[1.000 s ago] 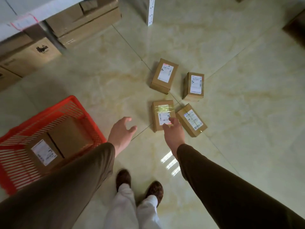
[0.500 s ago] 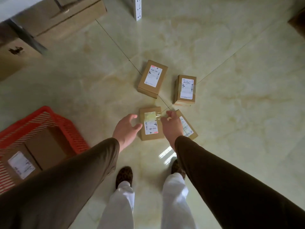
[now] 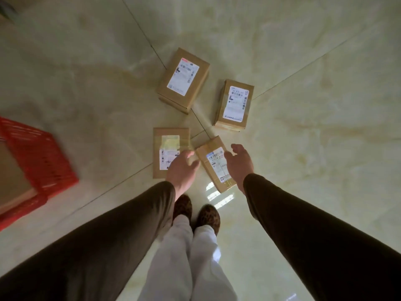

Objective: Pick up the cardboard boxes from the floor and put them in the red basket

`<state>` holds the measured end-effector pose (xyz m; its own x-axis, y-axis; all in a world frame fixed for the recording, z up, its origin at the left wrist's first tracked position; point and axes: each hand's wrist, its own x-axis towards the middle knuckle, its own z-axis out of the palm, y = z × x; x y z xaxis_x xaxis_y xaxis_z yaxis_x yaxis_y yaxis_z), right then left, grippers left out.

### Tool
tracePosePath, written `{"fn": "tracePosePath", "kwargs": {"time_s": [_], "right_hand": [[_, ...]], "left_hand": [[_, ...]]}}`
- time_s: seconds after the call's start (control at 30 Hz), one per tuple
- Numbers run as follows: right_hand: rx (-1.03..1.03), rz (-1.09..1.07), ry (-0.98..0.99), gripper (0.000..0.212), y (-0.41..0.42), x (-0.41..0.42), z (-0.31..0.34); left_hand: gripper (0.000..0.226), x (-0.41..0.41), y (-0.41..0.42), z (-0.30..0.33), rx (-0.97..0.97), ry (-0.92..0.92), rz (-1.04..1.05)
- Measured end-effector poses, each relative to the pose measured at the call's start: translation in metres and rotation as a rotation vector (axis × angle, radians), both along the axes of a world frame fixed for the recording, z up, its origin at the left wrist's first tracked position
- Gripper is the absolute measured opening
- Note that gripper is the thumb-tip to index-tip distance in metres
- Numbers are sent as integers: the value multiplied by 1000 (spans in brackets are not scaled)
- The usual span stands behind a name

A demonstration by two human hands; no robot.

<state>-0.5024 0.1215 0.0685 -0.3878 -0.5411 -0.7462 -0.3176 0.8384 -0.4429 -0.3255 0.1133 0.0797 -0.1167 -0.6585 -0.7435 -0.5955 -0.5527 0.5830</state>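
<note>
Several small labelled cardboard boxes lie on the glossy floor. The near right box sits tilted between my hands. My left hand hovers open at its left edge, partly covering the near left box. On the box's right side my right hand is open with the fingers spread. Neither hand grips anything. Two more boxes lie farther off: the far left box and the far right box. The red basket stands at the left edge with a large cardboard box inside.
My feet in patterned shoes stand just behind the near boxes. Pale tiled floor stretches to the right and beyond the boxes.
Both hands shifted right from the near left box to either side of the near right box. The view dropped closer to the floor, and the basket slid toward the left edge.
</note>
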Motion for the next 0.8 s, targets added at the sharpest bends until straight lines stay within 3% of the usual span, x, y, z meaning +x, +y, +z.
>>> {"fn": "tracePosePath", "kwargs": {"time_s": [0.47,0.6,0.8], "right_hand": [[167,78,-129,58,3,-38,-134],[219,123,-168,53,7,-37,-148],[51,49,-50,49,18,-37,-123]], "left_hand": [[66,-76,23,-145,314,24,317],[57,-83,24,-159,389,79,406],[51,-84,23,-136,315,190,456]]}}
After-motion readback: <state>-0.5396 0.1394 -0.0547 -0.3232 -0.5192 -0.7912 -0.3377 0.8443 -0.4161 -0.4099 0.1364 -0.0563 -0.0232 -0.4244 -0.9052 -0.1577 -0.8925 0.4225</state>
